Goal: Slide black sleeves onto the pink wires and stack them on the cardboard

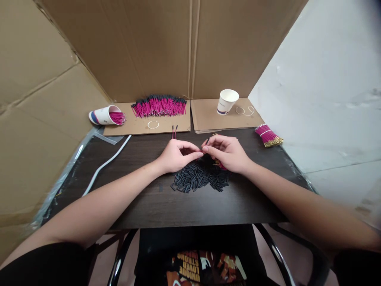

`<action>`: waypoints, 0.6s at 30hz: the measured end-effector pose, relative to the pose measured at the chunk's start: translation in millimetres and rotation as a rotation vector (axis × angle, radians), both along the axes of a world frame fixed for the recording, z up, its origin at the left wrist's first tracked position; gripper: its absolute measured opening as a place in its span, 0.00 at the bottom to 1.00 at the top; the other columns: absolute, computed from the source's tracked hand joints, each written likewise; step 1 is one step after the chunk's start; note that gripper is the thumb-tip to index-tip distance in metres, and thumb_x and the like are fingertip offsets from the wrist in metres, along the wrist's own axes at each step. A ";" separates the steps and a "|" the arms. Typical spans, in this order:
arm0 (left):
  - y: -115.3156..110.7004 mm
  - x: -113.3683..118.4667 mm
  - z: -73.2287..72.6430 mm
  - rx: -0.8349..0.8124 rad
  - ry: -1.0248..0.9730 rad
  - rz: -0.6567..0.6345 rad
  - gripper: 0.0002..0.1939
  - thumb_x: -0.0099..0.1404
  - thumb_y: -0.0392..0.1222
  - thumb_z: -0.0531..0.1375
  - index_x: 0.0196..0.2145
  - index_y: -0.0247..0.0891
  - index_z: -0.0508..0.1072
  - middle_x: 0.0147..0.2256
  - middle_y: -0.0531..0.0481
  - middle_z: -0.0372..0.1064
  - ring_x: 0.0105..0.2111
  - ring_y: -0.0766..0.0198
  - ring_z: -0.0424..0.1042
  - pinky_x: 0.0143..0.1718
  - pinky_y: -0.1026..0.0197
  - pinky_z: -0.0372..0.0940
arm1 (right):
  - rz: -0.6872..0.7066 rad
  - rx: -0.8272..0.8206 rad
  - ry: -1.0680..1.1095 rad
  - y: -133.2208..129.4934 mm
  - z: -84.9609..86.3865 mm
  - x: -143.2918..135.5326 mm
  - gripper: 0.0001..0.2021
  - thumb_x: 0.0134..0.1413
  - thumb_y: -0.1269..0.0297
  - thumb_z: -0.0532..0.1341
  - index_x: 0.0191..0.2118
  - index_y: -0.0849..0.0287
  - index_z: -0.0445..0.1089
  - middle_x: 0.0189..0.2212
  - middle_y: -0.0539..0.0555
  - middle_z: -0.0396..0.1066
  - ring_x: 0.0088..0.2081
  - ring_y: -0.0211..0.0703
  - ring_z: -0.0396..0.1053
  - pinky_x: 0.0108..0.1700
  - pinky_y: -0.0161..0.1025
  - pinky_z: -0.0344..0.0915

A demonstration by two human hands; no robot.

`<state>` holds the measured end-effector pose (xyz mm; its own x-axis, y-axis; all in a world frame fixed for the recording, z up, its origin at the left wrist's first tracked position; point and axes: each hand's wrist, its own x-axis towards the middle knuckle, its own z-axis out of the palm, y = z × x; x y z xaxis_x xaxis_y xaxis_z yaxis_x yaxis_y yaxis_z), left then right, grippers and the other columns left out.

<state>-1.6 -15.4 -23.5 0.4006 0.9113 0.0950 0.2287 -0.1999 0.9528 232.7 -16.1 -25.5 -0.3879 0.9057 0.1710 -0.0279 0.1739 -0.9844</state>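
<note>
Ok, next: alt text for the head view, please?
A person's left hand and right hand pinch small pieces, fingers close together, above short black tubes heaped on a dark table. Behind, cardboard sheets bear black-tipped magenta wires and an upright paper cup; a tipped cup of wires lies left, a banded bundle right.

Your dark tabletop (190, 210) carries two cardboard sheets (208, 115) along its far side, a heap of black tubes (193, 176) near you, a white cord (102, 167) left, banded pink wires (266, 134) right and, apparently, more wires (219, 163) behind the heap.
</note>
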 end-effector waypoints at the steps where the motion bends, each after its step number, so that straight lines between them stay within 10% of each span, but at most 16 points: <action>1: 0.5 -0.5 1.0 0.016 0.008 0.017 0.15 0.65 0.52 0.74 0.38 0.35 0.88 0.34 0.45 0.84 0.29 0.67 0.75 0.33 0.63 0.69 | -0.009 0.017 -0.011 0.2 -1.5 0.4 0.16 0.60 0.53 0.78 0.42 0.60 0.79 0.40 0.57 0.81 0.30 0.36 0.71 0.33 0.37 0.72; 8: 30.2 -25.4 2.7 0.210 0.272 0.453 0.16 0.71 0.47 0.64 0.29 0.35 0.76 0.27 0.48 0.77 0.26 0.69 0.67 0.33 0.61 0.62 | -0.064 0.292 -0.242 -1.2 -8.3 5.1 0.10 0.68 0.59 0.70 0.48 0.61 0.79 0.33 0.51 0.76 0.28 0.35 0.66 0.30 0.37 0.64; 18: 51.0 -42.5 2.3 0.199 0.656 0.465 0.11 0.66 0.45 0.65 0.28 0.38 0.75 0.28 0.48 0.75 0.28 0.65 0.66 0.37 0.57 0.57 | -0.016 0.542 -0.339 -3.7 -5.2 6.2 0.05 0.69 0.66 0.66 0.47 0.59 0.76 0.32 0.49 0.74 0.25 0.35 0.63 0.31 0.39 0.63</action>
<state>-44.1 35.6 -21.2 0.0176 0.9885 0.1503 0.8267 -0.0989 0.5539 238.9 -19.7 -30.7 -0.4877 0.7315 0.4765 0.2761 0.6471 -0.7107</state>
